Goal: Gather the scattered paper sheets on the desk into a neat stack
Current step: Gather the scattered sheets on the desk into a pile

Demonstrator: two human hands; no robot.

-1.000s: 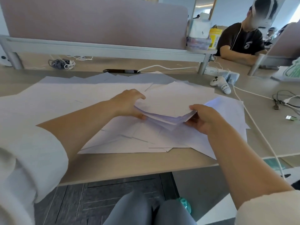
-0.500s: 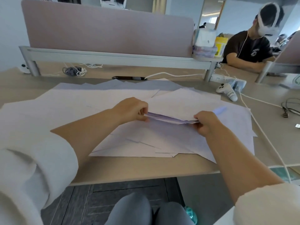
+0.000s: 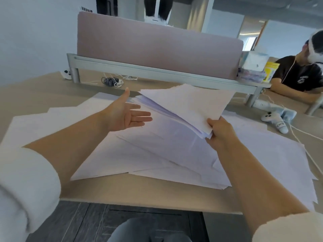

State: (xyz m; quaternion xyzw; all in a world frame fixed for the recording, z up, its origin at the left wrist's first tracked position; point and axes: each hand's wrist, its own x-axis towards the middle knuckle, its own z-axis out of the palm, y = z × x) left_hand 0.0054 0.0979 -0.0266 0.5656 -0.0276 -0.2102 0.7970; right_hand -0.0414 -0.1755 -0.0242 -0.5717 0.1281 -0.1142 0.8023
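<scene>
Our left hand (image 3: 125, 116) had let go, fingers (image 3: 139, 114) spread; our right hand (image 3: 220, 135), fingers gripping one corner, had raised the bundle (image 3: 185, 105) off the bench (image 3: 148, 194). Loose sheets (image 3: 157, 154) remained below, ungathered.

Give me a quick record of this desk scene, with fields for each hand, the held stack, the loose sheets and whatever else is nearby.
left: left hand open, palm up, holding nothing
right: right hand grips the paper stack by its near corner
stack: lifted and tilted above the desk
loose: scattered sheets overlapping on the desk
nearby: white controller at the right; cable bundle by the divider
</scene>
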